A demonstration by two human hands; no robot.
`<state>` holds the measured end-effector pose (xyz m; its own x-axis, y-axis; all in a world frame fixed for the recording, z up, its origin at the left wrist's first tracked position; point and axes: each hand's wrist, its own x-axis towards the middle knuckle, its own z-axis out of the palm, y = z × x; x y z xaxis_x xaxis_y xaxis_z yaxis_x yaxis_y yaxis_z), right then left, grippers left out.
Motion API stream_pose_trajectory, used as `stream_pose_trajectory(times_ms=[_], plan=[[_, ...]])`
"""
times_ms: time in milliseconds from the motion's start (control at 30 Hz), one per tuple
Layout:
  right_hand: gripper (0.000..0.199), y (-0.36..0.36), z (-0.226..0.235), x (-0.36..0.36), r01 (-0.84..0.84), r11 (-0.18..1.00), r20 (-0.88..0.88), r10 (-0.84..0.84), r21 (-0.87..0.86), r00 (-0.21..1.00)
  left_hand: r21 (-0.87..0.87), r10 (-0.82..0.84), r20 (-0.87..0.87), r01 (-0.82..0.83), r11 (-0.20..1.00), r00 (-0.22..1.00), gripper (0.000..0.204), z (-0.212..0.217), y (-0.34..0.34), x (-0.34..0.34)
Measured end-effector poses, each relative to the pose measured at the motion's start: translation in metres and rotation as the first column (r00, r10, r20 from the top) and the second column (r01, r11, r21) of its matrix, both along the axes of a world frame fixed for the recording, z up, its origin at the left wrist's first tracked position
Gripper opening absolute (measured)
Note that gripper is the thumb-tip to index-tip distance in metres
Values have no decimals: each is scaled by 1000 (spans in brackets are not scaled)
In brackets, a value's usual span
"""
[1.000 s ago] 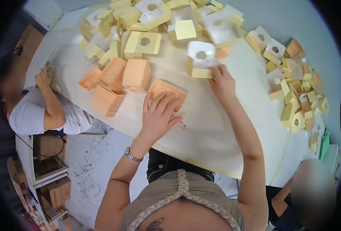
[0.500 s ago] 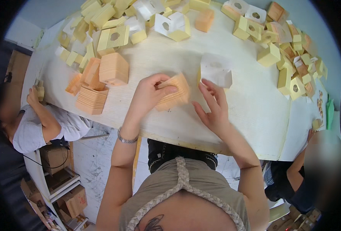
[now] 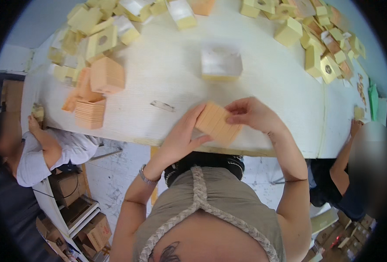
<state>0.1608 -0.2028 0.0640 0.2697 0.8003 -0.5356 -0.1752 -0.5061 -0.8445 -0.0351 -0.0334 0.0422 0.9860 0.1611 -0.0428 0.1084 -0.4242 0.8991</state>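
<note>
My left hand [image 3: 179, 136] grips a peach-orange ribbed cardboard box [image 3: 215, 123] by its left side, above the table's near edge. Against the box's upper right side, my right hand [image 3: 253, 114] bends inward, thumb and fingers pinched on it. The box is tilted and slightly blurred. Beyond the hands stands an open yellow box with a white inside [image 3: 221, 64]. To the left, a peach ribbed box [image 3: 108, 75] sits beside a stack of peach ribbed pieces [image 3: 90, 114]. A small pale strip [image 3: 162, 105] lies on the table near my left hand.
Yellow boxes [image 3: 101, 40] are heaped at the far left, and another heap [image 3: 312, 56] spreads at the far right. A person in a white shirt [image 3: 53, 155] works at the left end of the white table [image 3: 158, 74]; another person [image 3: 344, 174] sits at the right.
The peach box has come closer to my body and turned. My right hand, open and apart from it before, now touches it. The whole view has shifted, moving the table things up and left.
</note>
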Motion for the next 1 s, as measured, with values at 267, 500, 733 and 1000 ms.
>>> stream_pose_trajectory(times_ms=[267, 500, 733, 1000], plan=[[16, -80, 6, 61, 472, 870, 173, -492, 146, 853, 209, -25, 245, -27, 978, 969, 57, -10, -8, 84], [25, -66, 22, 83, 536, 825, 518, -543, 180, 661, 40, 398, 480, -473, 880, 782, 78, -16, 36, 118], [27, -55, 52, 63, 687, 509, -165, -729, 518, 664, -261, 280, 99, -246, 933, 955, 75, -51, 77, 130], [47, -24, -4, 5, 194, 962, 613, -36, -193, 789, -228, 327, 307, -264, 937, 894, 88, -32, 49, 64]])
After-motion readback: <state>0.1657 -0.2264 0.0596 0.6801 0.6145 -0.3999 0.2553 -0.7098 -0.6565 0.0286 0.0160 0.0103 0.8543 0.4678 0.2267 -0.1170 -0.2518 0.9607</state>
